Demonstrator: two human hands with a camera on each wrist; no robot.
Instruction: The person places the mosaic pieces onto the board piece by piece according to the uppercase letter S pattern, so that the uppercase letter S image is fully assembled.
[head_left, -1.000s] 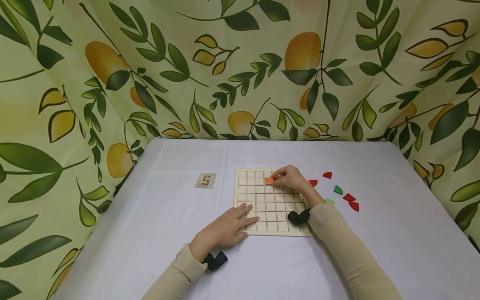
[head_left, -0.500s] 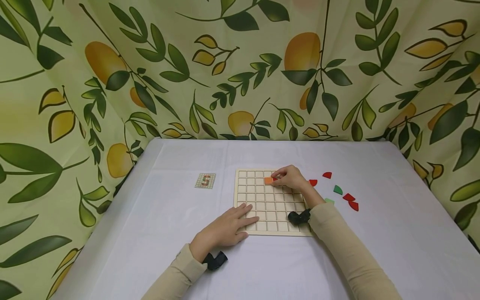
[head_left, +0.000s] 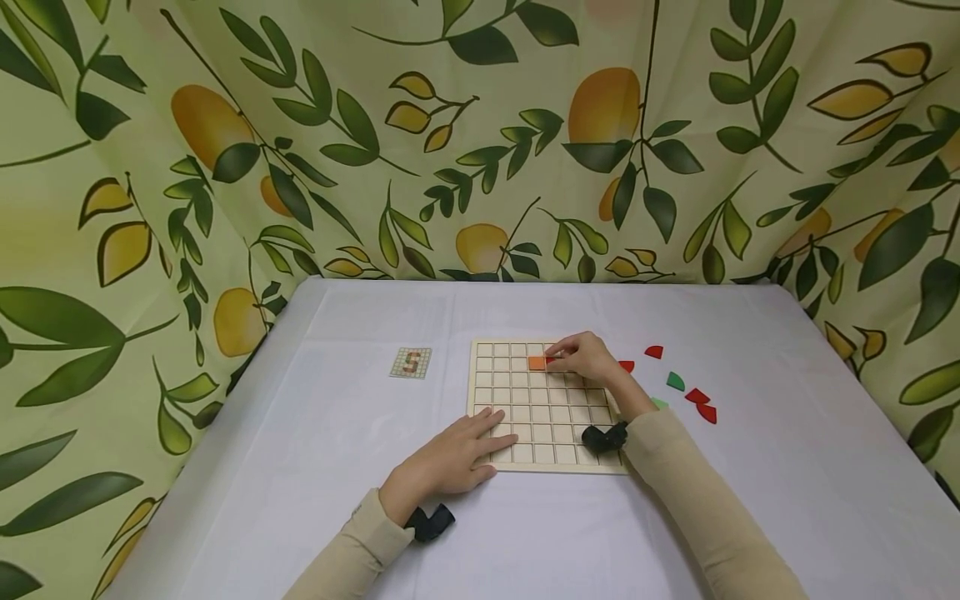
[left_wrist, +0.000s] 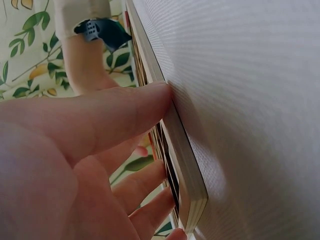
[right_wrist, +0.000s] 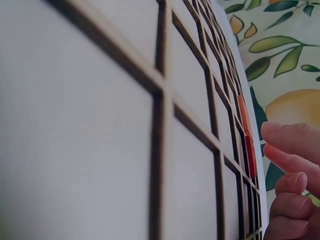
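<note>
A pale wooden grid board (head_left: 522, 414) lies on the table. In one of its upper squares sits an orange square tile (head_left: 537, 363), with a red piece (right_wrist: 251, 156) right beside it. My right hand (head_left: 585, 357) hovers by that red piece; in the right wrist view a small gap shows between its fingertips and the piece, and its other fingers are bent. My left hand (head_left: 450, 454) rests spread on the board's lower left corner. In the left wrist view its thumb (left_wrist: 145, 102) lies against the board's edge, fingers over the top face.
A small card (head_left: 411, 362) with an S pattern on a grid lies left of the board. Right of it are red quarter-round pieces (head_left: 655, 352), a dark green one (head_left: 676, 381) and a light green one (head_left: 659, 403), partly hidden by the right arm. A patterned curtain (head_left: 480, 167) stands behind.
My right hand has shifted slightly to the right, away from the orange tile, and the red piece stays beside that tile. The left hand has kept its place.
</note>
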